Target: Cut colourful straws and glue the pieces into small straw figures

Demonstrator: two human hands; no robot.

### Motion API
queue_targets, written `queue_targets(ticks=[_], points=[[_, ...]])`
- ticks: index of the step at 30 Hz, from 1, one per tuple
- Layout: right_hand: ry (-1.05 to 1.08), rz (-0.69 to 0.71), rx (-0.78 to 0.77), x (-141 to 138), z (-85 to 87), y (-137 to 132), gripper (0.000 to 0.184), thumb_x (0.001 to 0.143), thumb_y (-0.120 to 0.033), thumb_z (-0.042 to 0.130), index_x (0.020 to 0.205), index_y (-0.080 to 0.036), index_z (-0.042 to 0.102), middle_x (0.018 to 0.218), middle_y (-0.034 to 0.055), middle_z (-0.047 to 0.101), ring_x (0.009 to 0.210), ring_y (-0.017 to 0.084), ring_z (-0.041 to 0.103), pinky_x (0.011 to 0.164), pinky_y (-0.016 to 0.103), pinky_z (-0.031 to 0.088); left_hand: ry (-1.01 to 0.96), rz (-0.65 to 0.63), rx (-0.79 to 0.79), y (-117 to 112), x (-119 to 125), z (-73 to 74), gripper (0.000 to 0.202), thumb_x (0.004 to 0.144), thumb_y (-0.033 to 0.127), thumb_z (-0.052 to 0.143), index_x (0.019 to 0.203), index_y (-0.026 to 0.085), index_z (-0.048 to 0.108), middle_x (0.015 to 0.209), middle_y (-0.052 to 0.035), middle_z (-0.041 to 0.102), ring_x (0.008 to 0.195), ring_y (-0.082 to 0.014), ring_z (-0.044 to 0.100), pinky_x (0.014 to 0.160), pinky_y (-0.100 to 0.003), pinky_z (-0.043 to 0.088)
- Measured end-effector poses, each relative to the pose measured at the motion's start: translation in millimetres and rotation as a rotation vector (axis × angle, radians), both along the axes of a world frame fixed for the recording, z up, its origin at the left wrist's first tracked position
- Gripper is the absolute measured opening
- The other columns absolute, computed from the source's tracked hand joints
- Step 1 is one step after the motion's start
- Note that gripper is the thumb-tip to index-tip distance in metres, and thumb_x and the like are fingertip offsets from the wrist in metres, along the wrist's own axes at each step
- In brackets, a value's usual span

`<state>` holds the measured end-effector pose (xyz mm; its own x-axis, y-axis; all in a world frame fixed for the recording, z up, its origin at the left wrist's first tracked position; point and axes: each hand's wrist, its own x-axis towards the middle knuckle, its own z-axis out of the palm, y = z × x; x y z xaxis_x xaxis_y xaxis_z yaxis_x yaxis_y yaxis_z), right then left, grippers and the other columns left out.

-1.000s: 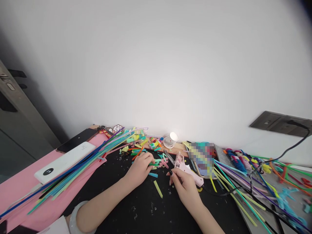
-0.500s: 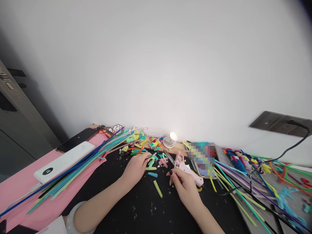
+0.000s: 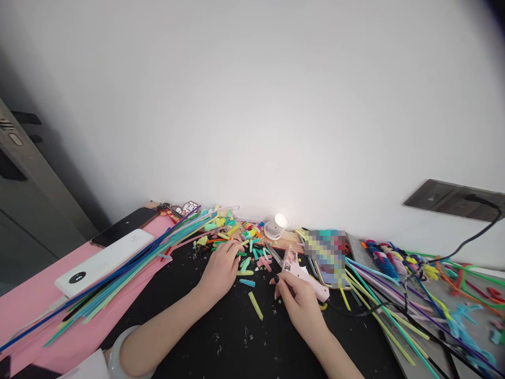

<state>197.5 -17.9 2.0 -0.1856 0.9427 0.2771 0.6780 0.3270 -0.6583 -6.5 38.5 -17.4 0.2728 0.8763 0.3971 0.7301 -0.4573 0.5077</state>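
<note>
My left hand (image 3: 220,269) rests on the black mat (image 3: 236,342), its fingers curled down into a scatter of short cut coloured pieces (image 3: 252,255); what they pinch is hidden. A yellow piece (image 3: 255,306) and a teal piece (image 3: 248,282) lie loose between my hands. My right hand (image 3: 299,301) is wrapped round the handle of a pink glue gun (image 3: 305,273), whose nozzle points up-left toward the pieces. A pale bangle (image 3: 118,351) sits on my left wrist.
A bundle of long coloured stems (image 3: 130,268) crosses pink paper (image 3: 35,310) at left, beside a white power bank (image 3: 103,261) and a dark phone (image 3: 125,226). A paper cup (image 3: 276,226) stands by the wall. More stems (image 3: 394,310) and a black cord (image 3: 469,241) lie at right.
My left hand has drawn back from the green piece and shifted its fingertips up-left into the pile of cut pieces. The right hand and glue gun have stayed put.
</note>
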Motion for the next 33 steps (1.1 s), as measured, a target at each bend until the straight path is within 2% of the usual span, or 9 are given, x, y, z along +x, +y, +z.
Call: queue_targets(ticks=[4, 6, 8, 12, 15, 20, 24, 29, 33], points=[[-0.123, -0.014, 0.138, 0, 1.2, 1, 0.019, 0.087, -0.016, 0.041, 0.092, -0.019, 0.059, 0.086, 0.0052, 0.065, 0.080, 0.020, 0.056, 0.071, 0.032, 0.044, 0.005, -0.029, 0.055, -2, 3, 1.4, 0.019, 0.082, 0.011, 0.043, 0.093, 0.021, 0.055, 0.111, -0.0063, 0.052, 0.106, -0.0257, 0.045, 0.088, -0.041, 0.039], [-0.254, 0.039, 0.223, -3, 2.1, 1, 0.024, 0.085, -0.014, 0.043, 0.101, -0.021, 0.060, 0.105, 0.0061, 0.063, 0.098, 0.025, 0.051, 0.084, 0.039, 0.041, -0.004, -0.067, 0.060, -3, 4, 1.9, 0.018, 0.084, 0.012, 0.043, 0.092, 0.021, 0.057, 0.111, -0.0060, 0.052, 0.107, -0.0251, 0.044, 0.090, -0.041, 0.039], [-0.389, 0.039, 0.274, -9, 1.4, 0, 0.026, 0.084, -0.014, 0.044, 0.102, -0.023, 0.061, 0.117, 0.0049, 0.059, 0.109, 0.030, 0.045, 0.089, 0.047, 0.037, -0.017, -0.098, 0.071, -4, 6, 2.0, 0.019, 0.084, 0.012, 0.042, 0.092, 0.021, 0.058, 0.111, -0.0060, 0.052, 0.108, -0.0247, 0.043, 0.090, -0.041, 0.039], [-0.570, -0.010, 0.291, -18, -4.9, 0, 0.028, 0.083, -0.018, 0.046, 0.108, -0.024, 0.060, 0.126, 0.0050, 0.054, 0.123, 0.035, 0.033, 0.098, 0.063, 0.018, -0.038, -0.132, 0.095, -6, 7, 2.6, 0.021, 0.084, 0.010, 0.042, 0.091, 0.021, 0.058, 0.110, -0.0063, 0.053, 0.108, -0.0244, 0.043, 0.091, -0.042, 0.038], [-0.625, -0.012, 0.277, -20, -8.2, 2, 0.030, 0.084, -0.020, 0.046, 0.112, -0.021, 0.058, 0.123, 0.0078, 0.056, 0.125, 0.035, 0.031, 0.098, 0.068, 0.008, -0.055, -0.143, 0.094, -7, 8, 4.7, 0.021, 0.084, 0.010, 0.041, 0.091, 0.020, 0.058, 0.109, -0.0064, 0.053, 0.106, -0.0237, 0.044, 0.091, -0.041, 0.039], [-0.496, -0.018, 0.273, -18, -4.6, 5, 0.032, 0.083, -0.013, 0.044, 0.111, -0.020, 0.059, 0.113, 0.0064, 0.063, 0.121, 0.032, 0.039, 0.099, 0.067, 0.010, -0.112, -0.171, 0.111, -9, 8, 9.4, 0.021, 0.085, 0.010, 0.041, 0.092, 0.020, 0.058, 0.104, -0.0067, 0.055, 0.103, -0.0224, 0.046, 0.090, -0.040, 0.039], [-0.263, -0.033, 0.327, -13, -5.5, 6, 0.025, 0.083, -0.011, 0.045, 0.095, -0.020, 0.065, 0.092, 0.0037, 0.070, 0.106, 0.028, 0.052, 0.101, 0.059, 0.023, -0.178, -0.237, 0.054, -13, 8, 11.6, 0.019, 0.085, 0.013, 0.044, 0.097, 0.020, 0.058, 0.102, -0.0061, 0.057, 0.101, -0.0205, 0.048, 0.090, -0.036, 0.041], [-0.034, -0.020, 0.325, -11, -9.6, 6, 0.019, 0.081, -0.012, 0.050, 0.084, -0.019, 0.067, 0.081, 0.0058, 0.070, 0.091, 0.025, 0.059, 0.082, 0.043, 0.048, -0.246, -0.396, -0.180, -19, 12, 13.8, 0.026, 0.083, 0.019, 0.053, 0.108, 0.022, 0.056, 0.101, -0.0043, 0.061, 0.095, -0.0189, 0.055, 0.085, -0.032, 0.045], [0.062, 0.032, 0.270, -14, -5.1, 3, 0.019, 0.080, -0.012, 0.051, 0.083, -0.020, 0.068, 0.082, 0.0052, 0.070, 0.091, 0.022, 0.059, 0.077, 0.036, 0.051, -0.418, -0.503, -0.398, -20, 17, 12.5, 0.027, 0.080, 0.018, 0.055, 0.107, 0.018, 0.056, 0.090, -0.0032, 0.065, 0.079, -0.0154, 0.061, 0.074, -0.026, 0.051]])
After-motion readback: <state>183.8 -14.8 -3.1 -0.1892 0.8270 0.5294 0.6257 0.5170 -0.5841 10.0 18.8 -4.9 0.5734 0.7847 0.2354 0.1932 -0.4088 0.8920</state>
